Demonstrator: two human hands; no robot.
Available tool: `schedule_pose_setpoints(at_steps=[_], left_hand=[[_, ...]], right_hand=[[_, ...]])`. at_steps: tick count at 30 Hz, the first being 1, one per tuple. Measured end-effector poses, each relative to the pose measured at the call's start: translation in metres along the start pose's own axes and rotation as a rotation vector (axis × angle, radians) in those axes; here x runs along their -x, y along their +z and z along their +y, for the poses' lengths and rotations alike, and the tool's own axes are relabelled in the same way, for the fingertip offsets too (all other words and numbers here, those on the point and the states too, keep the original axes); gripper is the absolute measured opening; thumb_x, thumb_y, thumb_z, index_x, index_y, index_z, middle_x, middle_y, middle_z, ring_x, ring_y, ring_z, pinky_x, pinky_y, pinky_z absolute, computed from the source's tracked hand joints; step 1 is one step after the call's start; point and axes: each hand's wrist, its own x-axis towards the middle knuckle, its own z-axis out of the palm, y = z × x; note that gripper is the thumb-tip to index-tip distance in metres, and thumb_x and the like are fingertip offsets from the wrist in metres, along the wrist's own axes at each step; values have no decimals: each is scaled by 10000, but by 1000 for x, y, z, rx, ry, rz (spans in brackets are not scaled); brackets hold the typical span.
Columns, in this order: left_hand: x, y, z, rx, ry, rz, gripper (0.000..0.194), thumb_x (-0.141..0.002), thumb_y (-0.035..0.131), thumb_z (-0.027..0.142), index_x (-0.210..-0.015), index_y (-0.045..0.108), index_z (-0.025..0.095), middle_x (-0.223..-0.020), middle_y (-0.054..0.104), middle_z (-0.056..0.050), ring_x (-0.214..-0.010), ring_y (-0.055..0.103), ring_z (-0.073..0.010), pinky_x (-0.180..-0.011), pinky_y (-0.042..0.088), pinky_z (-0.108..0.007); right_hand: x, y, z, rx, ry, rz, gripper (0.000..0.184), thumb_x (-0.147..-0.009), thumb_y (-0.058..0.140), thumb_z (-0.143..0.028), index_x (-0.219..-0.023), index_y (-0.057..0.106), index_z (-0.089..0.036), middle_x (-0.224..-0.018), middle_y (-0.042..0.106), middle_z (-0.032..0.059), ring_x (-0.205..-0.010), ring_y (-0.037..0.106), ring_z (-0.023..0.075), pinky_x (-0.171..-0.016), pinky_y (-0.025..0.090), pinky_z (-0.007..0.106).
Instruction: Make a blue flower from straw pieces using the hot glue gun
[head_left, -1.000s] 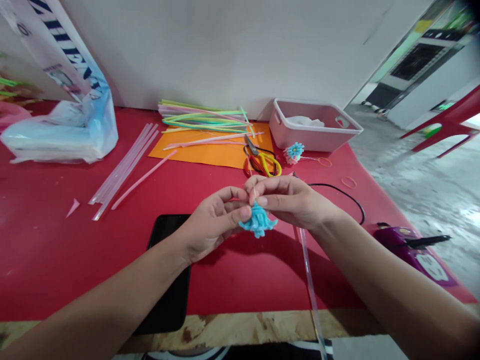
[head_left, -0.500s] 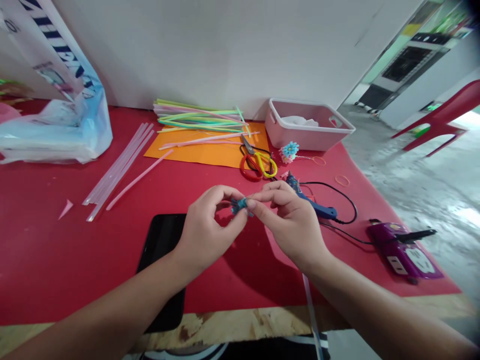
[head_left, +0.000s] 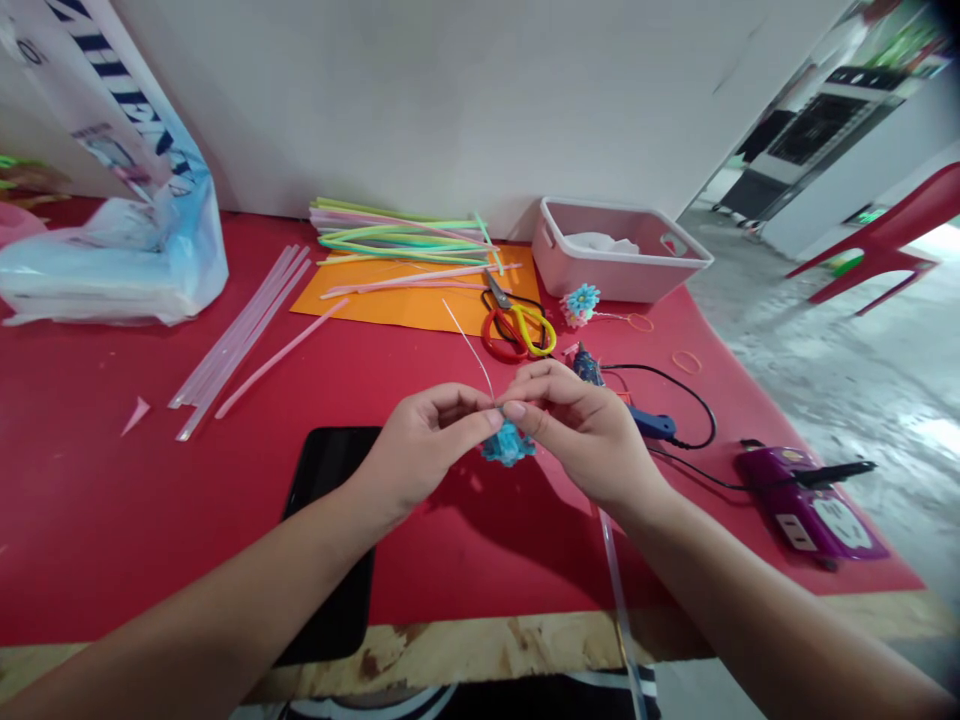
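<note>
Between my two hands, over the red table, is a small blue fuzzy pipe-cleaner flower point(head_left: 508, 446). A thin pale wire point(head_left: 469, 345) rises from its top and leans to the far left. My left hand point(head_left: 427, 435) pinches the flower's top with thumb and forefinger. Right beside it, my right hand point(head_left: 577, 425) pinches the same spot, fingertips almost touching the left ones. The fingers partly cover the flower and the wire's base. Behind my right hand lies a blue glue gun point(head_left: 651, 424), its middle hidden by the hand.
Scissors point(head_left: 517, 325) and several pipe cleaners point(head_left: 405, 235) lie on an orange sheet point(head_left: 360, 306). A pink basket point(head_left: 622, 270), a finished-looking flower point(head_left: 580, 304), clear glue sticks point(head_left: 240, 345), a black phone point(head_left: 330, 590), a purple power strip point(head_left: 810, 505) and a plastic bag point(head_left: 180, 240) surround the hands.
The flower was turned sideways half a second ago and now hangs downward, with the wire showing above it. Both hands still pinch it. The view has shifted slightly.
</note>
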Motion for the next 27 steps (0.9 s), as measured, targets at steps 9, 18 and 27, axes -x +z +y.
schedule_pose_setpoints(at_steps=[9,18,27], left_hand=[[1,-4,-1,122,-95,-90,109,-733,819,250,-763,749,172,-707,701,7,-648,633,-110,-649,510,-237],[-6,-5,3,222,-58,32,132,-732,822,243,-745,730,150,-675,710,-3,-613,648,-106,-622,531,-211],[-27,-26,21,576,-48,387,86,-766,714,222,-730,648,179,-719,692,12,-649,657,-115,-727,601,-284]], right_hand=[[-4,1,-1,-232,123,-21,159,-762,824,-332,-786,731,-205,-907,604,17,-810,580,125,-680,491,248],[-6,-7,7,-26,146,35,233,-807,763,-397,-915,722,-195,-826,713,17,-722,613,136,-679,485,280],[-3,11,15,712,-36,-301,92,-903,658,-176,-954,735,-173,-933,736,76,-877,654,191,-820,484,320]])
